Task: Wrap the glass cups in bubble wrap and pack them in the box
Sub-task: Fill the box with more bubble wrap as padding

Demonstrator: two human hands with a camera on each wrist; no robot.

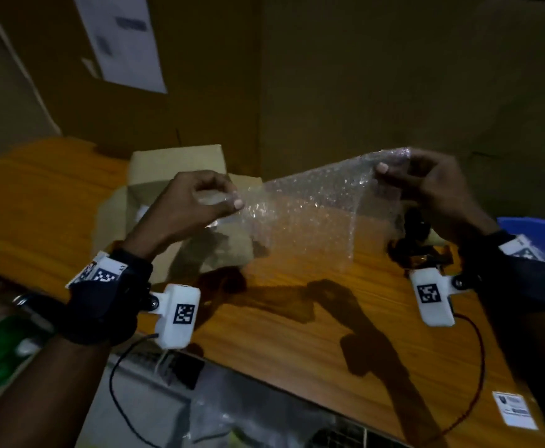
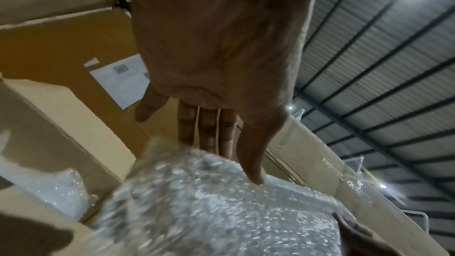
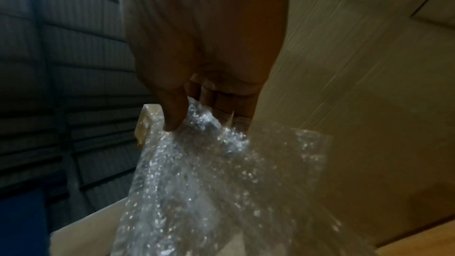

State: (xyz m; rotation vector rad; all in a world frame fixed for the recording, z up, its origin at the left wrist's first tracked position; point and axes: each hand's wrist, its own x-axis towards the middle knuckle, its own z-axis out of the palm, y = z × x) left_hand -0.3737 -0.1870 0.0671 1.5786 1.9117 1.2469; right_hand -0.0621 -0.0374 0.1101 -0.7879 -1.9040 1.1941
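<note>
Left to right, head view. The box [image 1: 180, 176] stands open on the counter [image 1: 297, 318], beyond and below the left-hand fingers; a pale wrapped bundle [image 2: 56, 194] already lies inside it. The left hand [image 1: 196, 202] pinches one upper edge of the bubble wrap [image 1: 313, 215], thumb on top and fingers [image 2: 209, 129] curled behind. The sheet spans the gap between the two sets of fingers, its long axis running left to right and rising toward the right; its free part hangs below both grips, above the counter. The right hand [image 1: 432, 185] pinches the opposite upper corner, thumb pressed against the sheet and fingers [image 3: 221, 102] closed behind it. No unwrapped glass cup is visible; the sheet is probably being spread before a cup is laid on it. The left hand is nearer the box.
</note>
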